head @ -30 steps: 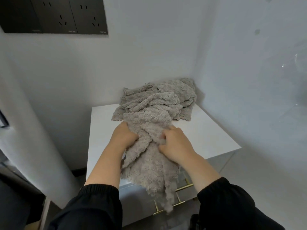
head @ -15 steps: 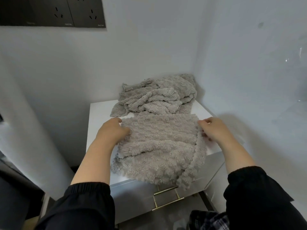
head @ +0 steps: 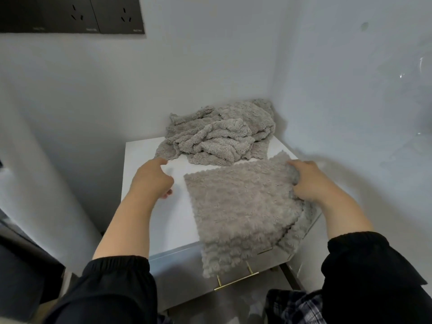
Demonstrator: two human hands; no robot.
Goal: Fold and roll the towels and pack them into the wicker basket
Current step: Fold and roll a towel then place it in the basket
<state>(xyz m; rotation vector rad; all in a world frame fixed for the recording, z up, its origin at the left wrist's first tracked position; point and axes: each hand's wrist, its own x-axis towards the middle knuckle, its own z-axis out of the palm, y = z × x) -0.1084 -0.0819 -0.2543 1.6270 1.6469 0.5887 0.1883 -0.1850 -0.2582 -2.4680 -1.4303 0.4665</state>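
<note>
Best, I'd judge, to draw the towel (head: 238,211), right of centre on the worktop (head: 163,220) and drooping off its front, fully flat: right hand (head: 311,183) fingers (head: 304,167) clamp its right edge, left hand (head: 152,181) hovers empty, loosely curled.

Cabinet (head: 163,218): white, brass handle (head: 236,282) on its front.
Walls (head: 198,78): pale, meeting in a corner behind the cabinet.
Sockets (head: 93,16): dark panel high above the cabinet, leftward.
Floor (head: 233,307): under the cabinet, seemingly grey, blurred.

Colours: spread towel (head: 240,206) grey-beige, scalloped edge; towel pile (head: 222,136) same grey-beige. table (head: 163,218) white; drawer handle (head: 236,280) brass-gold. sleeves (head: 112,288) black. socket panel (head: 70,15) dark charcoal. trousers (head: 294,307) dark plaid, pale lines.
</note>
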